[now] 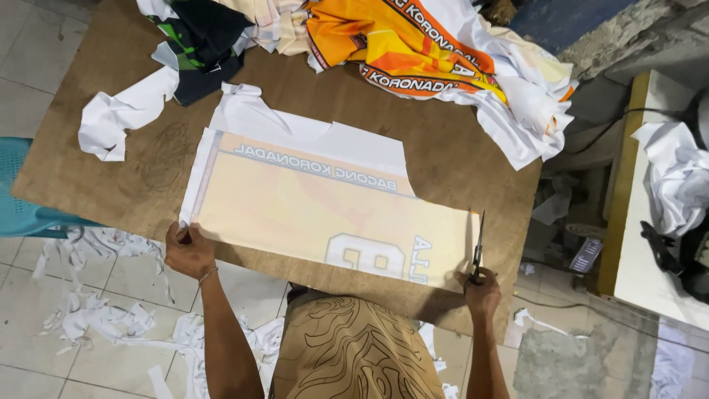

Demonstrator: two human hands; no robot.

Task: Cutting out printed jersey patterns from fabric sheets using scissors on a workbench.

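We see the left hand (189, 250) curled shut, pinching the near left corner of a printed fabric panel (317, 207) between thumb and fingers, a thin bracelet at the wrist. The right hand (482, 292) is closed around the handles of a pair of scissors (478, 247), whose narrow blades point away from us along the panel's right end, touching the cloth there.

The panel lies flat on a brown board tabletop (458, 159), stretched along its near edge from the left hand to the right. Toward the far edge sits a heap of orange, white and yellow printed fabric (436, 52), with a dark green and black garment (203, 41) at the far left corner and a crumpled white offcut (118, 114) by the left edge. White fabric scraps (103, 318) litter the tiled floor below on the left, a teal plastic chair (18, 207) stands beside the left edge, and a pale side table (642, 244) with white cloth stands to the right.

The panel is pale cream-orange, seen from its faded side with lettering mirrored, a striped band along its upper margin and a white unprinted border beyond it.
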